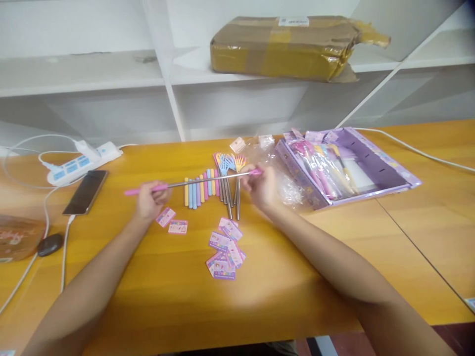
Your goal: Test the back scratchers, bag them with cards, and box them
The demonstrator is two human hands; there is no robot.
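- Bag of translucent orange plastic [20, 237] at the left edge of the yellow-brown wooden table [156, 296], with a small black oval object [50, 244] just beside it.
- White power strip [83, 163] with plugs and cables in it; a dark, flat phone [86, 193] lies in front, a white cable at its near end.
- Left hand [149, 201]: fingers closed around the long pink handle of a thin silver metal rod with pink ends [208, 180].
- Two small pink-and-purple printed cards [178, 227] near that wrist.
- Row of pastel plastic sticks [200, 190], pink, yellow, blue and purple, just beyond the rod's middle.
- Silver metal shafts with coloured claw-shaped heads [227, 164], partly under the rod; a loose pile of printed cards [221, 241] lies nearer.
- Brown taped cardboard parcel [274, 47] on the white shelf [92, 74] behind.
- Right hand [262, 188]: fingertips pinching the rod's other pink end, so it spans both hands above the table.
- Crumpled clear plastic wrapping [291, 188], then an open purple cardboard box [397, 173] holding wrapped pastel items [322, 165].
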